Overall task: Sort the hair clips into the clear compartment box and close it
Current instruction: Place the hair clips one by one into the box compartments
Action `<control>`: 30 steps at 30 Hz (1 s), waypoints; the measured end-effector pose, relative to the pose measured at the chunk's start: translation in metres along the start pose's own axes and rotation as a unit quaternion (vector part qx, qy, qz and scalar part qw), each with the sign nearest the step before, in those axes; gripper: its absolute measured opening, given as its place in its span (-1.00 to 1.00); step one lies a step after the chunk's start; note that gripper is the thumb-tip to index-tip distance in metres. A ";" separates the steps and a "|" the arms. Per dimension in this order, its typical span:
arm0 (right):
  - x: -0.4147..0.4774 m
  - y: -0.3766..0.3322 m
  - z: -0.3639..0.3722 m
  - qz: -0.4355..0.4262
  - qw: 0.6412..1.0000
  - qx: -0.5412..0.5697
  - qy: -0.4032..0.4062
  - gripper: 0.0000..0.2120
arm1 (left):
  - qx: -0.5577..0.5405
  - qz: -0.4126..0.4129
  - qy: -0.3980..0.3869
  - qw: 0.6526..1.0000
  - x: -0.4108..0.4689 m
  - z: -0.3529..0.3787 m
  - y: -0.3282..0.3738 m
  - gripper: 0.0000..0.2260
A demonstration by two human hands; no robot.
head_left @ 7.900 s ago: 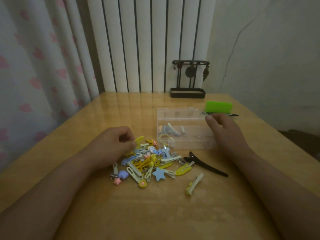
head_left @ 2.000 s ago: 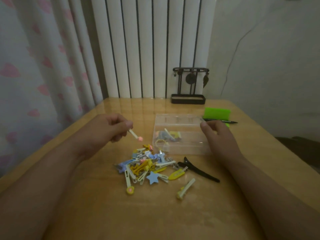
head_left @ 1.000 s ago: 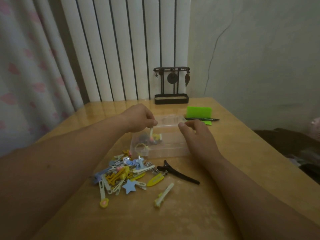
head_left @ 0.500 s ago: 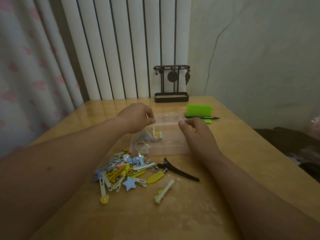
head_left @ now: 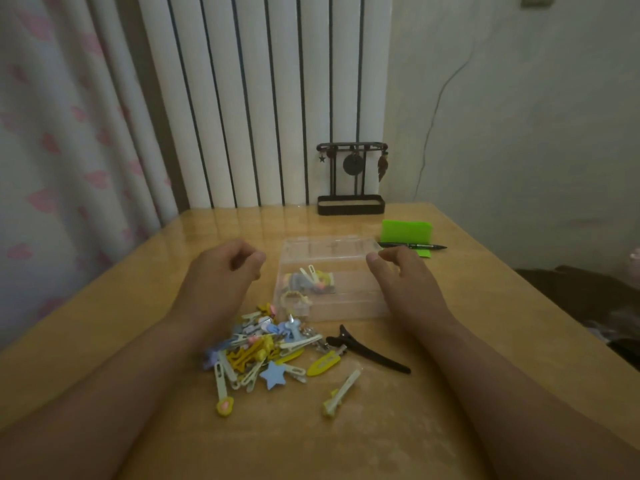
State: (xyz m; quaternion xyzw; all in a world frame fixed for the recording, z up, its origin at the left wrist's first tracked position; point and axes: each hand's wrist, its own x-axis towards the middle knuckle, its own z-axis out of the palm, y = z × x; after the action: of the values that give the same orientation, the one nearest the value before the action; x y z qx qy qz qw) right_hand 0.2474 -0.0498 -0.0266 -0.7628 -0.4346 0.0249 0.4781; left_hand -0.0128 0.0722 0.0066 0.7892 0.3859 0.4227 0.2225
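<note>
While the left grip (head_left: 225,271) hangs empty, fingers loosely curled, left of the clear plastic compartment box (head_left: 346,310) at frame centre, the right grip (head_left: 398,282) pinches that box's far right rim. Sorting looks partway done: a few clips lie in the box, but the heap of coloured hair clips (head_left: 263,351) waits lower centre on the tabletop (head_left: 138,306). Next, the left grip should drop to the heap and pinch one clip.

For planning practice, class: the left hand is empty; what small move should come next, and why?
Probably bring the left hand to the pile of colourful hair clips and pinch one: the pile lies unsorted, while the right hand holds the open clear plastic compartment box.
</note>
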 end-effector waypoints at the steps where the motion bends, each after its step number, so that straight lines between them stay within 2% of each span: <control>1: -0.001 0.000 0.001 0.000 1.000 -0.010 0.002 -0.51 | -0.010 -0.015 0.005 1.000 -0.009 -0.005 -0.005 -0.80; 7: -0.001 -0.004 0.000 -0.019 0.995 -0.093 0.035 -0.56 | -0.065 -0.061 0.027 0.996 -0.013 -0.013 -0.017 -0.77; 16: -0.006 -0.024 -0.012 -0.108 0.980 -0.150 0.073 -0.64 | -0.074 -0.049 0.007 0.996 -0.001 -0.013 -0.023 -0.74; 24: -0.019 -0.031 -0.004 -0.149 0.978 -0.145 0.024 -0.77 | -0.013 -0.013 -0.095 0.995 -0.005 -0.022 -0.026 -0.77; 30: -0.018 -0.031 -0.002 -0.150 0.978 -0.141 0.016 -0.77 | 0.061 0.001 -0.184 0.981 -0.005 -0.033 -0.031 -0.83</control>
State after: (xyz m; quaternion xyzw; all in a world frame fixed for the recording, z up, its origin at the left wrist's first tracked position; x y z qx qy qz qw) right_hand 0.2172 -0.0586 -0.0097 -0.7492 -0.5354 -0.1210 0.3707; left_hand -0.0551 0.0878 0.0007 0.8657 0.3629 0.2465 0.2410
